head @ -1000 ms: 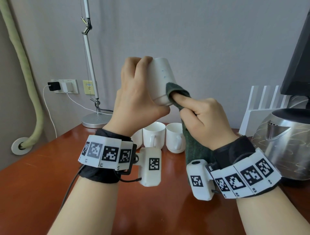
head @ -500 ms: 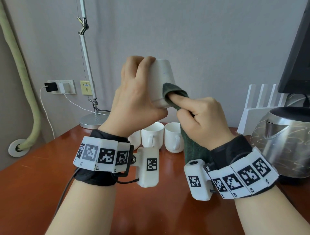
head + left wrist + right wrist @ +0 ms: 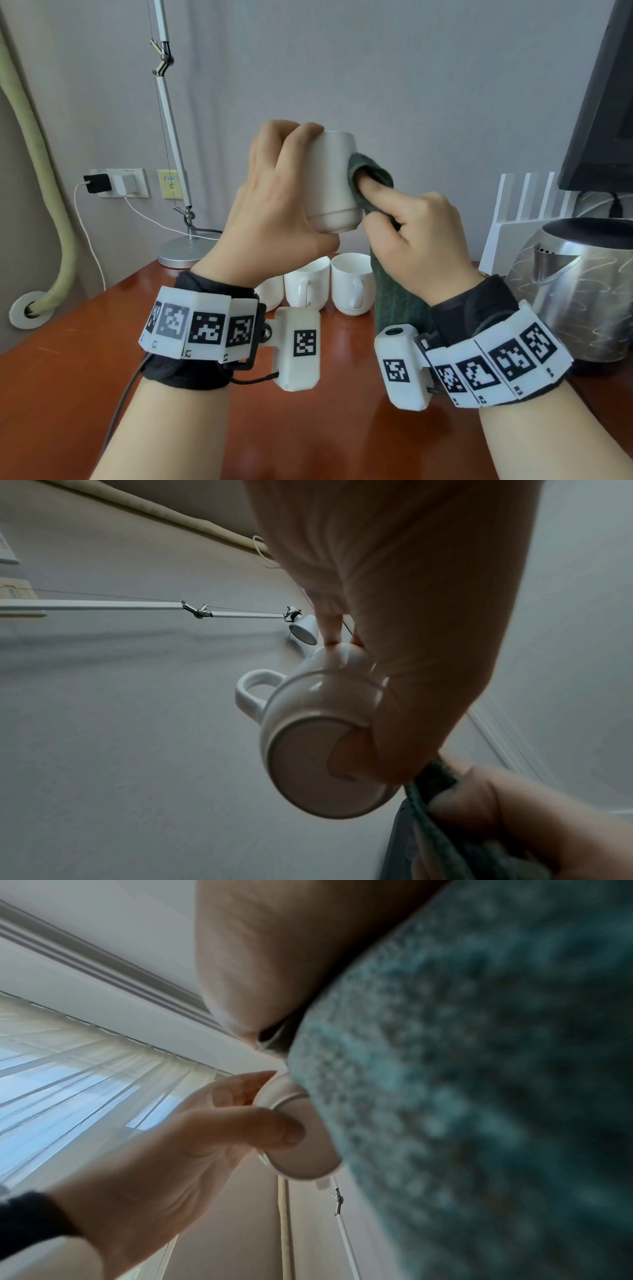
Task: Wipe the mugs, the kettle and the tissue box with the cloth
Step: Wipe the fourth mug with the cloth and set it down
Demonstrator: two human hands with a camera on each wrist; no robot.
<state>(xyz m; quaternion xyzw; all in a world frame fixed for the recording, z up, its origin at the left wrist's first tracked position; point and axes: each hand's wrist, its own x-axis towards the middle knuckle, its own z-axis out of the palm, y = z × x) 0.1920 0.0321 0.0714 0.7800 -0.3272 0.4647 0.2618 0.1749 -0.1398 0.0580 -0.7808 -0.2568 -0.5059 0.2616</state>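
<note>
Head: R hand [image 3: 421,240] cloth [image 3: 394,301] on mug [image 3: 334,181].

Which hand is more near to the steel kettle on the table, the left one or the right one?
Right. The right hand, holding the cloth, is just beside the kettle. The left hand grips the mug, farther away.

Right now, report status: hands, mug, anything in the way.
Left hand grips lifted mug. Right hand presses green cloth against its side. Nothing blocking; other mugs and kettle wait on table.
</note>
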